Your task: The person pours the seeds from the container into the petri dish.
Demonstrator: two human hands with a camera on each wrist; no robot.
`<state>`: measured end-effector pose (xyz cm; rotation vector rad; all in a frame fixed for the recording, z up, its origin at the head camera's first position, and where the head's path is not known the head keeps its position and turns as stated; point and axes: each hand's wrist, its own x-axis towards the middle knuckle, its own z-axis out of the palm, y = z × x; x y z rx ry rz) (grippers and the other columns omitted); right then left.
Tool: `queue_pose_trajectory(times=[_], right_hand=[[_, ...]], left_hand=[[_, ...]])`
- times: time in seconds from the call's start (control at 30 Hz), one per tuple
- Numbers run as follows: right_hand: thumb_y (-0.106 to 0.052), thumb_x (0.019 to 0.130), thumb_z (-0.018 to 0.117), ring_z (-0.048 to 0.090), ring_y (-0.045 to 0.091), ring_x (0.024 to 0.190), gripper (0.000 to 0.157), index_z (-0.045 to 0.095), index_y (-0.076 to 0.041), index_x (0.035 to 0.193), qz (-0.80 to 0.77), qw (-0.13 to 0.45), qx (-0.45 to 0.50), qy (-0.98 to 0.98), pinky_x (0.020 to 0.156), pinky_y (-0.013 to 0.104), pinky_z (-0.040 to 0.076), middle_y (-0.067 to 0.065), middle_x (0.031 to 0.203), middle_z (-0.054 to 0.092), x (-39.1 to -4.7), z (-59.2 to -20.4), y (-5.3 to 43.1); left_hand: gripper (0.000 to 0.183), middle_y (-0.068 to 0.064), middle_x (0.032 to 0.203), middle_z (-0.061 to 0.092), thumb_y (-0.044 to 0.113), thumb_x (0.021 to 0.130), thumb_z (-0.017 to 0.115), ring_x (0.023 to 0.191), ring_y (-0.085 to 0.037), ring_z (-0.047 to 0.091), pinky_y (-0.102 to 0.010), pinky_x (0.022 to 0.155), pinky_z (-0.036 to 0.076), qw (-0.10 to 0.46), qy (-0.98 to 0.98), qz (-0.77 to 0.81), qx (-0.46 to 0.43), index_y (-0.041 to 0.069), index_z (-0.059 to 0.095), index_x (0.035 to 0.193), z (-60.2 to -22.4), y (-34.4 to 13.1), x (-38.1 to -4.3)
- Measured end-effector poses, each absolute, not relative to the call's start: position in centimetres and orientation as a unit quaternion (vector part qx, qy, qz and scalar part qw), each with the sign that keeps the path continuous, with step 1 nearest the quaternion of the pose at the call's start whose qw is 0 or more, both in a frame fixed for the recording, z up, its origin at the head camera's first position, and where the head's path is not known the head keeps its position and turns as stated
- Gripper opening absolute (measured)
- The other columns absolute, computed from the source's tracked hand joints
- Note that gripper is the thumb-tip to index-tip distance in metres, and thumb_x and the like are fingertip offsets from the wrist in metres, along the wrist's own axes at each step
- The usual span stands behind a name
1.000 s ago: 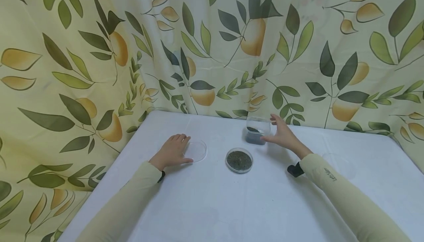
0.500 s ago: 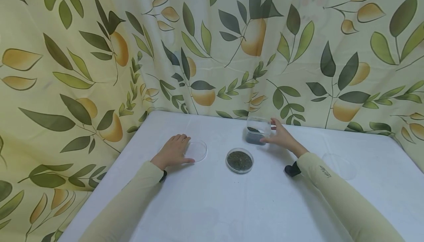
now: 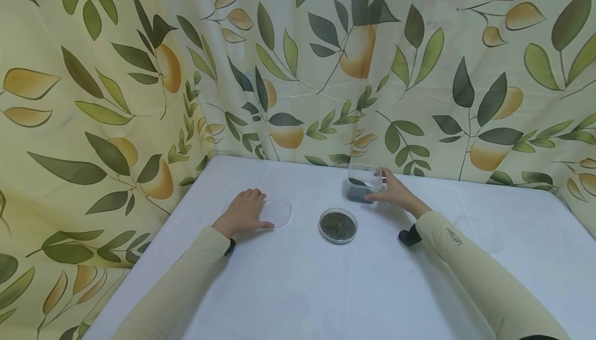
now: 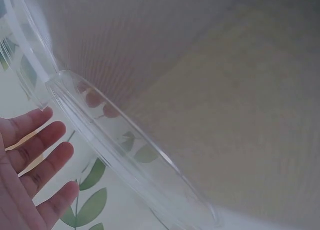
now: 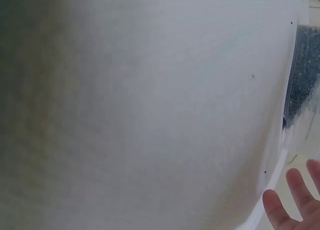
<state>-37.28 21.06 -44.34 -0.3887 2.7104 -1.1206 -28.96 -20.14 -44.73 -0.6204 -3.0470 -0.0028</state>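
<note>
In the head view my left hand (image 3: 242, 213) is over the left of the table, thumb and fingers spread beside a clear round dish (image 3: 277, 212). The left wrist view shows its fingers (image 4: 47, 165) straight, close to the rims of two clear dishes, one of them (image 4: 140, 155) nearer the middle. My right hand (image 3: 396, 193) is at the right side of a clear container (image 3: 360, 193) part filled with dark grains, thumb in front and fingers behind. In the right wrist view its fingers (image 5: 300, 192) are extended beside the container, which is cut off by the frame's edge.
A round dish (image 3: 338, 225) filled with dark green-brown bits stands between the hands. Another clear flat disc (image 3: 479, 234) lies at the right, partly behind the right sleeve. The white table (image 3: 302, 278) ends at a leaf-patterned curtain (image 3: 288, 45).
My right hand has shifted slightly, its fingers lower and closer around the container's right side. The left hand stays almost still by the clear dish.
</note>
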Motion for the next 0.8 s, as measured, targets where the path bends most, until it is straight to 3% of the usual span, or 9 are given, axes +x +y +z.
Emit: queue_pose_trajectory(times=[0.8], right_hand=[[-0.021,0.073,0.079,0.029,0.052,0.13,0.094,0.02,0.011,0.139,-0.387,0.093,-0.138,0.907,0.107,0.06,0.027,0.033,0.142,0.03,-37.8,-44.61,21.0]], left_hand=[[0.089,-0.017,0.124,0.052,0.068,0.071,0.064,0.115,-0.031,0.049,-0.046,0.101,0.04,0.019,-0.978,-0.011,-0.208,0.0,0.05,0.126,-44.96,-20.11,-28.94]])
